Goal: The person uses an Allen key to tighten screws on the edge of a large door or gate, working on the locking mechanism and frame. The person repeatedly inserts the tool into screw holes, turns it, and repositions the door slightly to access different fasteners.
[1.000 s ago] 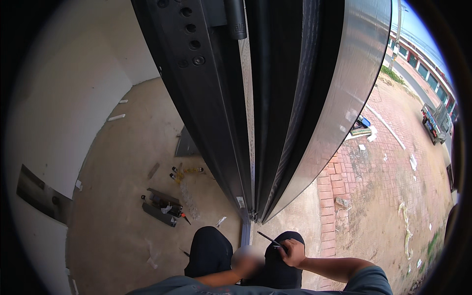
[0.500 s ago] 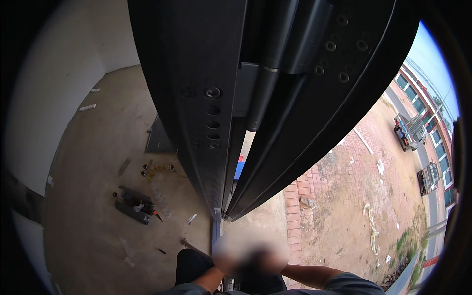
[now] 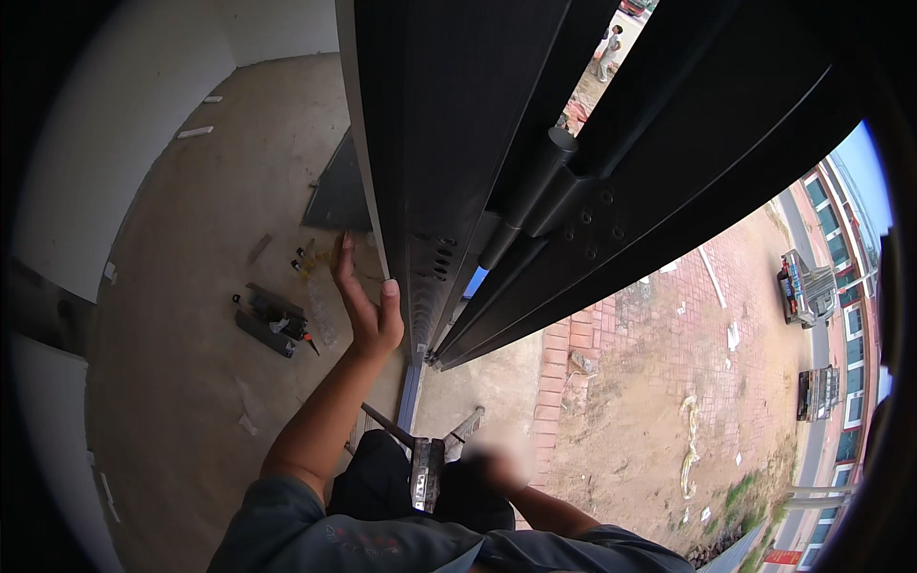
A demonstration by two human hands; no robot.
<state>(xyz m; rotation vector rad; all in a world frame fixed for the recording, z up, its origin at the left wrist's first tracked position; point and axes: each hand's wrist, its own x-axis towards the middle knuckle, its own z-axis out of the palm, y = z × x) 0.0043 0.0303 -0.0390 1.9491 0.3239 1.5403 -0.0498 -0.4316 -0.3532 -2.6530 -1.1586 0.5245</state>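
My left hand (image 3: 368, 310) is raised beside the edge of a tall dark door frame (image 3: 430, 115), fingers stretched and thumb apart, holding nothing. Whether it touches the frame I cannot tell. To the right a dark door panel (image 3: 659, 210) stands at an angle to the frame, joined to it by a thick cylindrical hinge (image 3: 535, 196). Several round holes (image 3: 442, 258) run down the frame's face. My right hand (image 3: 501, 468) is low, near my right thigh; blur hides its fingers and anything in them.
Between my legs is a narrow worn ladder or stool top (image 3: 426, 475) with splayed legs. Black tool-like parts (image 3: 272, 320) and a dark flat panel (image 3: 339, 191) lie on the floor at left. Red paving (image 3: 559, 368) and parked trucks (image 3: 810, 286) are outside; a person (image 3: 609, 53) stands beyond the gap.
My left hand has risen from low in front of me to the frame's edge. My right hand has moved lower, apart from it. The view has shifted, showing more of the hinge.
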